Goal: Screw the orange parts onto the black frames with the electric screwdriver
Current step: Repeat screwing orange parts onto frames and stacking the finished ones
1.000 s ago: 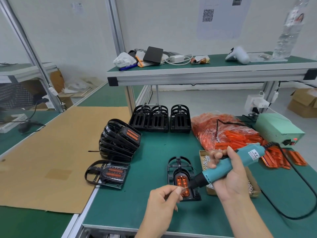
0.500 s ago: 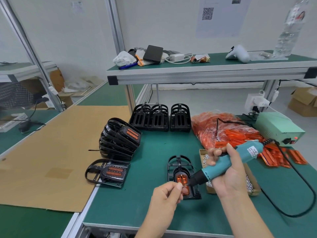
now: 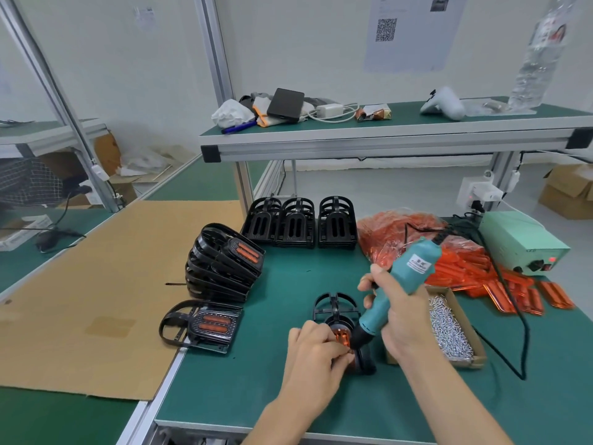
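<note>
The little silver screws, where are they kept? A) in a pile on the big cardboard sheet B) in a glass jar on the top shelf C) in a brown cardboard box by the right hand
C: the silver screws fill an open cardboard box on the green table, just beside the right hand.

The green-topped table (image 3: 250,390) carries a leaning stack of finished black plastic frames (image 3: 224,261), three upright piles of bare black frames (image 3: 298,223), a bag of orange plastic parts (image 3: 394,232), a cardboard box of silver screws (image 3: 449,329), a pale green power unit (image 3: 516,242) and a brown cardboard sheet (image 3: 96,293).
</note>
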`<state>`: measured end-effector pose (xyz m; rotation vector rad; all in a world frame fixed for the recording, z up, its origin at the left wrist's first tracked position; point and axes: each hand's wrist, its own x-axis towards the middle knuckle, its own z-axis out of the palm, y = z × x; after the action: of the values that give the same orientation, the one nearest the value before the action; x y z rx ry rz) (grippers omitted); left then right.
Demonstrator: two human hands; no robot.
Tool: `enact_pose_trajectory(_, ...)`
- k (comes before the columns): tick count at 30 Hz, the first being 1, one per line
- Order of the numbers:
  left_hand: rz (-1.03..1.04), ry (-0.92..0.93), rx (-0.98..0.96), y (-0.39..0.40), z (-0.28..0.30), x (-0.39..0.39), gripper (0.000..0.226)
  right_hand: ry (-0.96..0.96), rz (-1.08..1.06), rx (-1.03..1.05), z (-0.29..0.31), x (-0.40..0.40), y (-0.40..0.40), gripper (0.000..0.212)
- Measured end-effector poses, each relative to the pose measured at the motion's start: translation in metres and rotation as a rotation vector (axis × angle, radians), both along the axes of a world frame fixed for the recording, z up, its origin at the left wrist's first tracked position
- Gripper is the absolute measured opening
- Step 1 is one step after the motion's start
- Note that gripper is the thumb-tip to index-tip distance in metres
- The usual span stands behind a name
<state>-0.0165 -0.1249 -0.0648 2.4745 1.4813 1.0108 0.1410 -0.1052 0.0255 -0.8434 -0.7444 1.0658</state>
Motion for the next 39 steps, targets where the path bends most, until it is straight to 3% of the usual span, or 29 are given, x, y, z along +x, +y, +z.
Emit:
enact_pose_trajectory(6,0.088,0.018,-0.024,0.000,-0.015,0.008,0.009,-0.255,0.081,-0.018,0.002,-0.020,0.001,0.016)
enact_pose_trajectory(39,0.102,-0.155,-0.029,-0.002,-0.035,0.006,0.008,-0.500,0.312,0.005,-0.010,-0.032,0.007,0.024)
